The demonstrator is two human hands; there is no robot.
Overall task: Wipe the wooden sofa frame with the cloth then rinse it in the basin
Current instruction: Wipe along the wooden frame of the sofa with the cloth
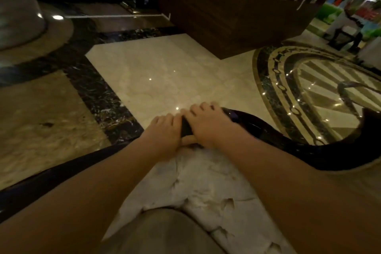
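The dark glossy wooden sofa frame runs across the lower view and curves up at the right. Both hands sit side by side on its top rail. My left hand curls its fingers over the far edge of the rail. My right hand lies just to the right, with its thumb under a dark strip that looks like the cloth, which shows between the two hands. Most of the cloth is hidden under my right palm. No basin is in view.
White tufted upholstery fills the sofa back below my hands. Beyond the rail lies polished marble floor with dark borders. A dark wooden counter stands at the back, and a pale column base at the far left.
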